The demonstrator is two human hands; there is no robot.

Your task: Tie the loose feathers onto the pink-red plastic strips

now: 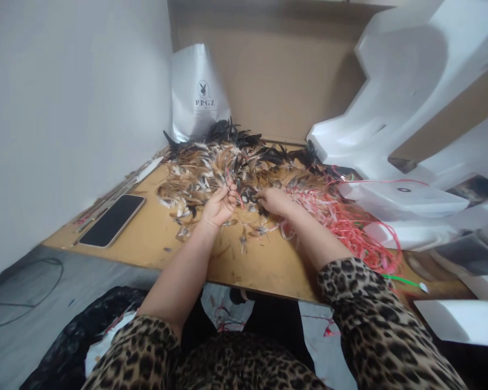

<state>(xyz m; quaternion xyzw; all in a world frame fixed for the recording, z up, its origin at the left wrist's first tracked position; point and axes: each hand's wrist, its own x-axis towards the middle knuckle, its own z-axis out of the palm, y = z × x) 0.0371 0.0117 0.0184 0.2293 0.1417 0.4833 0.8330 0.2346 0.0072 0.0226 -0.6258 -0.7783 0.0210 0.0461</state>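
Note:
A heap of brown, tan and black feathers (211, 168) covers the far part of a wooden board (154, 244). At its near edge my left hand (218, 206) pinches a small bunch of feathers with its fingers closed. My right hand (273, 201) is just to the right, fingers closed on feathers and a dark bit between the two hands. A tangle of pink-red string (352, 225) lies right of my right hand, some strands running under it. Both forearms reach out from leopard-print sleeves.
A black phone (113, 219) lies on the board's left part, with thin strips beside it by the white wall. A silver bag marked PPGZ (198, 92) stands behind the feathers against cardboard. White plastic bags and boxes (406, 135) crowd the right. A black bag (65, 346) sits below left.

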